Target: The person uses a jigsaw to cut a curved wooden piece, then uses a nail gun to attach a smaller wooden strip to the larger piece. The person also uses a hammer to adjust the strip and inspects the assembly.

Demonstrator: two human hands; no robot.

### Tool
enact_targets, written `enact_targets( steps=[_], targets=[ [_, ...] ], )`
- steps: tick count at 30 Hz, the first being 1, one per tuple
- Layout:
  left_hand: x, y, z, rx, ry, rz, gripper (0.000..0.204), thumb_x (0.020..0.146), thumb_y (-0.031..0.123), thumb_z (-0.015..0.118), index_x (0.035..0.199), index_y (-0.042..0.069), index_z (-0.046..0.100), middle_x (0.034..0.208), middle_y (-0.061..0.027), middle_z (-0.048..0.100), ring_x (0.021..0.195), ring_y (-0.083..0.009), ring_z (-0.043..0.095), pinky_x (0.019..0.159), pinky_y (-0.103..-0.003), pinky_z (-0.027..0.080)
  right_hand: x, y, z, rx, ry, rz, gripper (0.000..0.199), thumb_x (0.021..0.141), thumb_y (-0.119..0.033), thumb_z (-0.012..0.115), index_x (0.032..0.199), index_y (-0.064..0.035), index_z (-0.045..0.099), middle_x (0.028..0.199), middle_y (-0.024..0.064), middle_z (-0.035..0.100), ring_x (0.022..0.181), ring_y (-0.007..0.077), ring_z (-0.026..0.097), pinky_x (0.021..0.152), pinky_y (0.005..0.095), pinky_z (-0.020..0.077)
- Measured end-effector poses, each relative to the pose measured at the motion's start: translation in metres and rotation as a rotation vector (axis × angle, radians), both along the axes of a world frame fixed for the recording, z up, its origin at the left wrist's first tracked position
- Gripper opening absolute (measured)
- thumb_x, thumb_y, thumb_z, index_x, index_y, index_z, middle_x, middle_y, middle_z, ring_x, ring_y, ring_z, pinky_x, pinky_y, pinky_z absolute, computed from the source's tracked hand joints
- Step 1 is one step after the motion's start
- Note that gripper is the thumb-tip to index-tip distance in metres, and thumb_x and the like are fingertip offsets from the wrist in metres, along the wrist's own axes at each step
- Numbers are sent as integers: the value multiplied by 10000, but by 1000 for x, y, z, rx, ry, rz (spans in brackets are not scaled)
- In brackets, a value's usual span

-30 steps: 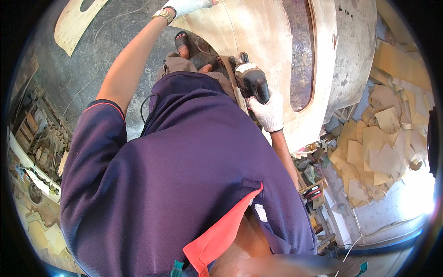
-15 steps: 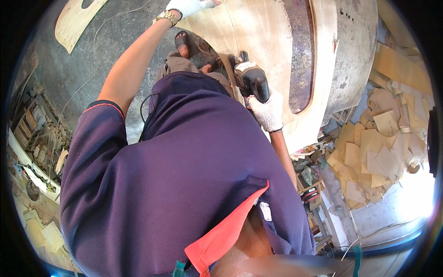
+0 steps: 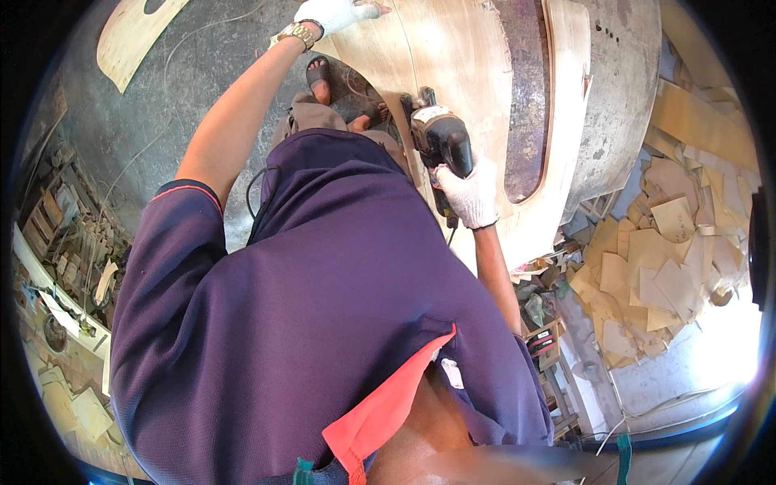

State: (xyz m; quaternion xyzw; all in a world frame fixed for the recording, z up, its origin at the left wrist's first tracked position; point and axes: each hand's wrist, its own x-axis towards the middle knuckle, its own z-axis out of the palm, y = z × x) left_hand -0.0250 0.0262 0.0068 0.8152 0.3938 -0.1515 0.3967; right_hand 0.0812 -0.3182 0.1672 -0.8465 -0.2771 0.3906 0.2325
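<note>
Currently, the tool [image 3: 440, 133] is held by the gloved right hand [image 3: 473, 190] just right of the frame's upper centre, its base set on the pale board [image 3: 461, 56]. The fingers are closed around its body. Its front end is pointed toward the top of the frame, and its long axis is run steeply, leaned a little left at the top. The thin line [image 3: 406, 40] on the board is met near that front end, and a cord [image 3: 452, 235] is seen below its rear. At the top edge, left of centre, the gloved left hand [image 3: 331, 12] is laid by the board's edge, fingertips directed right; whether anything is gripped there cannot be told. A long opening [image 3: 527, 105] is seen right of the tool.
</note>
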Motion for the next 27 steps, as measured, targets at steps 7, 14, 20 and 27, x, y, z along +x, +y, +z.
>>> enact_targets(
  steps=[7, 14, 20, 27],
  targets=[
    [1, 0, -3, 46, -23, -15, 793, 873, 773, 511, 1001, 44, 794, 1056, -236, 751, 1027, -405, 716, 914, -487, 537, 0, 8, 1, -19, -7, -5, 275, 769, -178, 762, 974, 2, 734, 757, 134, 725, 682, 176, 707, 674, 331, 558],
    [2, 0, -1, 15, 16, -5, 794, 870, 784, 509, 1023, 58, 791, 1074, -220, 754, 1036, -401, 712, 915, -483, 535, 2, 13, 5, -23, -12, 12, 285, 776, -183, 770, 991, 2, 736, 768, 136, 730, 692, 173, 709, 682, 328, 559],
    [0, 0, -2, -11, -9, 8, 795, 869, 788, 507, 1018, 61, 791, 1073, -219, 753, 1044, -402, 706, 919, -486, 526, 4, 18, 4, -30, -15, 33, 292, 781, -180, 765, 1005, 5, 736, 768, 144, 729, 692, 176, 710, 679, 329, 558],
    [0, 0, -2, -1, -12, -12, 795, 872, 786, 503, 1006, 59, 792, 1061, -218, 754, 1031, -401, 706, 909, -491, 524, 5, 23, 4, -15, -7, 29, 287, 780, -188, 768, 985, 9, 732, 755, 146, 722, 676, 178, 703, 665, 331, 553]
  ],
)
